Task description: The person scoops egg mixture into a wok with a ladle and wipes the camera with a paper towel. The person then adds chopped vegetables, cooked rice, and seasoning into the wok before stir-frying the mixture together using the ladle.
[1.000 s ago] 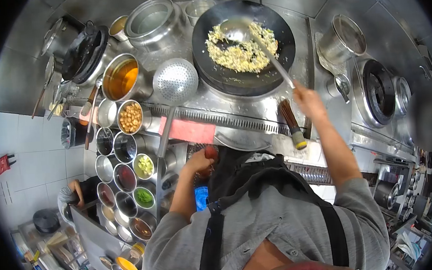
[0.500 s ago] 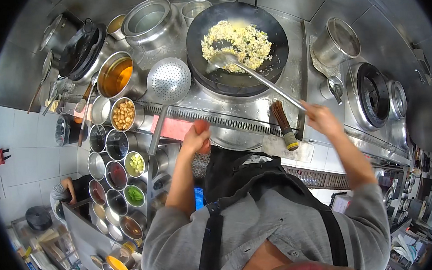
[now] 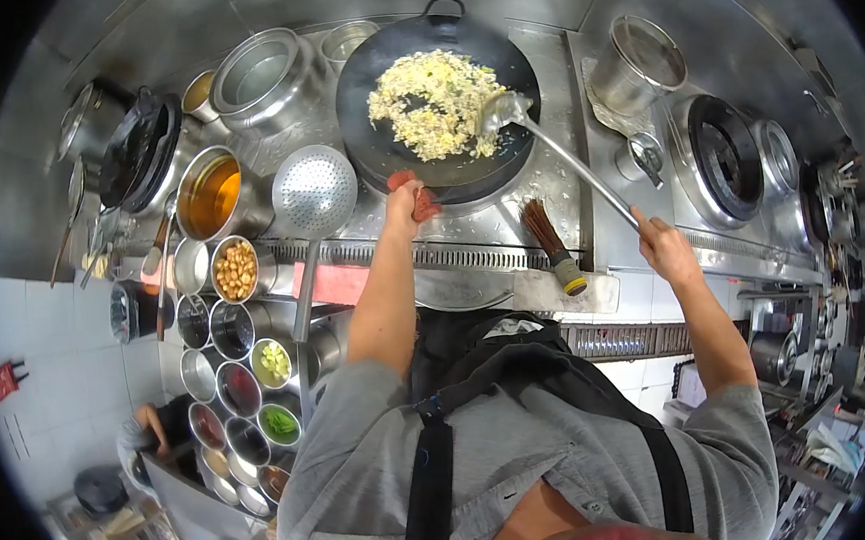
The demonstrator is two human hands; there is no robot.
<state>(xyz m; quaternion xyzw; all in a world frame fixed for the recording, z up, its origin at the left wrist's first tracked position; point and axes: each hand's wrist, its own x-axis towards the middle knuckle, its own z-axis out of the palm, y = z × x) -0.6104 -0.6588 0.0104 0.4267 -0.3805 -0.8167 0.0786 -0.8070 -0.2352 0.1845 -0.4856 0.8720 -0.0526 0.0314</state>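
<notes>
A black wok (image 3: 446, 181) sits on the stove with yellow-and-white fried rice (image 3: 430, 95) spread in it. My right hand (image 3: 666, 248) is closed round the end of a long-handled wok ladle (image 3: 586, 171). The ladle's head rests at the right side of the rice. At the wok's near rim, my left hand (image 3: 405, 204) grips a folded red cloth (image 3: 425, 204), which is pressed against the edge. A bamboo brush (image 3: 553, 246) lies on the stove front between my hands.
A perforated skimmer (image 3: 315, 193) lies left of the wok, beside a pot of amber liquid (image 3: 212, 193). Several ingredient tins, one with fried cubes (image 3: 236, 271), stand lower left. A tall strainer pot (image 3: 638, 55) and a second burner (image 3: 726, 161) are at right. Another person's arm (image 3: 153, 427) shows far left.
My left hand has moved forward with the red cloth, from the stove's front edge to the wok's rim. The ladle's head has shifted from the left to the right of the rice.
</notes>
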